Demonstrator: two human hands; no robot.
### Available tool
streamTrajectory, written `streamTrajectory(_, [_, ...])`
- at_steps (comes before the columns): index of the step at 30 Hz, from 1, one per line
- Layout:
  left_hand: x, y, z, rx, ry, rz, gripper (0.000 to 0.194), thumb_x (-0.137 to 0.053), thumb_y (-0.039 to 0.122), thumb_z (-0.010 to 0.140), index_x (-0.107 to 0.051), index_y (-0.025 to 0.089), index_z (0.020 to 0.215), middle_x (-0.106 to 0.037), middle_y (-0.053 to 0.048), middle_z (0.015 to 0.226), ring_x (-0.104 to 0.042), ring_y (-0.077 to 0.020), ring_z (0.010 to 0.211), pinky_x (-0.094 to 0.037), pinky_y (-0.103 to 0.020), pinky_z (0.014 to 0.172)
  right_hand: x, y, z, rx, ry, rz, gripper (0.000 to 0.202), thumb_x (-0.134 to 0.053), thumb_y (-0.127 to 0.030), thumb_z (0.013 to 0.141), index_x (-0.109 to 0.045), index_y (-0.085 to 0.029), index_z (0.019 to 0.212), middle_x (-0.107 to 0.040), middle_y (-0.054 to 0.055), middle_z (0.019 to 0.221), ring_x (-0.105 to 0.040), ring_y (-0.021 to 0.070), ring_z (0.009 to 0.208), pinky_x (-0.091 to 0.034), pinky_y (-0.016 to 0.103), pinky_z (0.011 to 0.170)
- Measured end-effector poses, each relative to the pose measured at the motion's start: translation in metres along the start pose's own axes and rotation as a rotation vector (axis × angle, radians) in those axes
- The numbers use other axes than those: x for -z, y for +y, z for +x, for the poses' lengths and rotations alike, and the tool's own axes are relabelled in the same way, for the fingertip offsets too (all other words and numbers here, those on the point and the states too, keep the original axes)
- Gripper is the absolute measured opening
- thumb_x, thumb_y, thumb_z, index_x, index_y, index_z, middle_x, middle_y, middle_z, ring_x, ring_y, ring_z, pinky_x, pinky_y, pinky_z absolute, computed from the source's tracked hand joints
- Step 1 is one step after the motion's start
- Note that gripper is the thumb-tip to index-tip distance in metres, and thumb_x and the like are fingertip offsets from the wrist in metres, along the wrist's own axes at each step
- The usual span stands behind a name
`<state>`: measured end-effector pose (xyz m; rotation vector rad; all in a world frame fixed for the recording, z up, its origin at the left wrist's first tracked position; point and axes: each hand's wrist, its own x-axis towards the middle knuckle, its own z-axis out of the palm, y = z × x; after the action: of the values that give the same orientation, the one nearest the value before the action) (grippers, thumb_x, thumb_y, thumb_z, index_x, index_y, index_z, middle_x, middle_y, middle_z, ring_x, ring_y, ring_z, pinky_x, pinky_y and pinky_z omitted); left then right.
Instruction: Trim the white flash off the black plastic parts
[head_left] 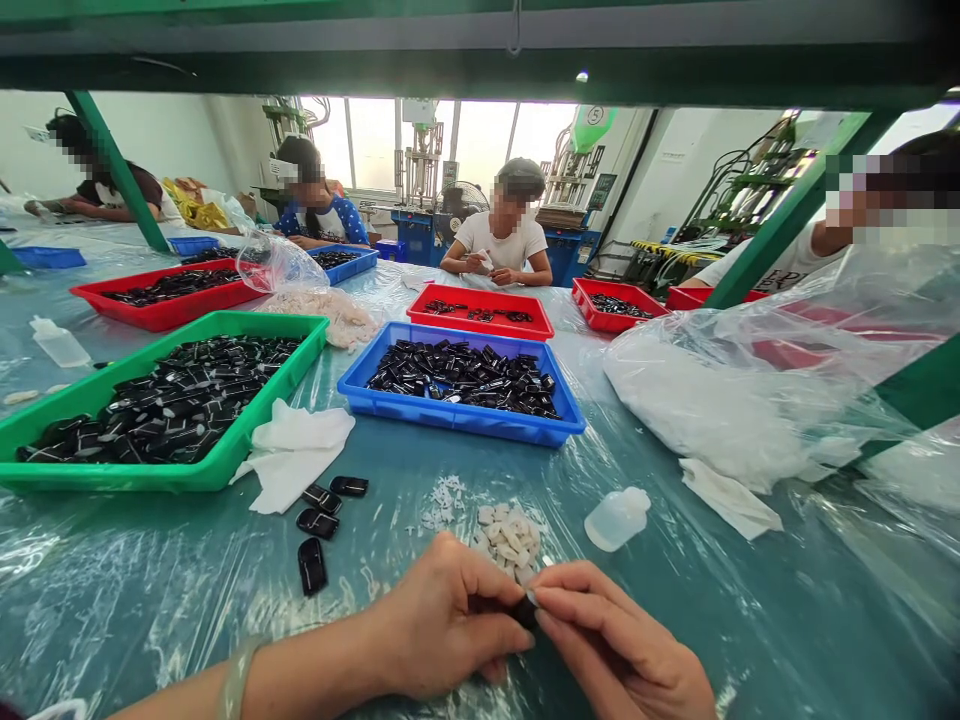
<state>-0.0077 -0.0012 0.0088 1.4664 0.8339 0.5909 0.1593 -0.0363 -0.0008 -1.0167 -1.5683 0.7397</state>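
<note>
A small black plastic part (526, 611) is pinched between the thumb and fingers of my left hand (439, 625), low in the middle of the head view. My right hand (626, 645) meets it from the right, its thumb and forefinger closed at the part's end on a tiny whitish piece (532, 597). Just beyond my fingertips lies a heap of cream-coloured pieces (510, 535), with small white scraps (445, 500) to its left. Several glossy black parts (312, 566) rest on the table left of the heap. My fingers hide much of the held part.
Black parts fill a green tray (217, 478) and a blue tray (457, 420). A white cloth (304, 445) lies between them. On the right are a small plastic bottle (617, 518) and a large clear bag (697, 400). Co-workers sit across the table (810, 620); green posts flank it.
</note>
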Motion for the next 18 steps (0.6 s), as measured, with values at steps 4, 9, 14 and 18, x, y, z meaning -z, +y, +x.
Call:
streamTrajectory(4, [-0.004,0.002,0.0,0.066,0.0,-0.127,0.012,-0.059,0.021,0.069,-0.063,0.011,0.063,-0.052,0.002,0.048,-0.054,-0.0103,0.045,-0.043,-0.019,0.047,0.003,0.001,-0.001,0.039,0.008,-0.066,0.01,-0.067,-0.02,0.077,-0.071,-0.026,0.085,-0.068,0.002,0.079,-0.066,0.0142,0.068,-0.055,0.018,0.065])
streamTrajectory(9, [-0.005,0.003,0.0,0.115,-0.026,-0.203,0.011,-0.06,0.021,0.067,-0.064,0.011,0.066,-0.053,0.002,0.049,-0.054,-0.0093,0.045,-0.044,-0.018,0.047,0.01,0.003,0.002,0.058,0.007,-0.134,0.013,-0.068,-0.021,0.075,-0.071,-0.025,0.088,-0.069,0.003,0.076,-0.066,0.0157,0.065,-0.056,0.019,0.06])
streamTrajectory(14, [-0.003,0.003,0.0,0.115,-0.035,-0.21,0.01,-0.061,0.02,0.067,-0.063,0.011,0.063,-0.053,0.002,0.047,-0.053,-0.0086,0.043,-0.044,-0.018,0.047,0.01,0.001,0.005,0.083,-0.076,-0.115,0.012,-0.068,-0.018,0.076,-0.071,-0.027,0.084,-0.069,0.002,0.079,-0.066,0.0152,0.067,-0.055,0.018,0.06])
streamTrajectory(18, [-0.003,0.002,0.002,0.173,-0.051,-0.282,0.014,-0.064,0.024,0.064,-0.064,0.011,0.06,-0.055,0.001,0.046,-0.054,-0.009,0.042,-0.044,-0.018,0.045,0.007,0.001,0.004,0.041,-0.067,-0.067,0.009,-0.066,-0.021,0.078,-0.071,-0.026,0.083,-0.068,0.003,0.078,-0.065,0.0151,0.067,-0.055,0.019,0.061])
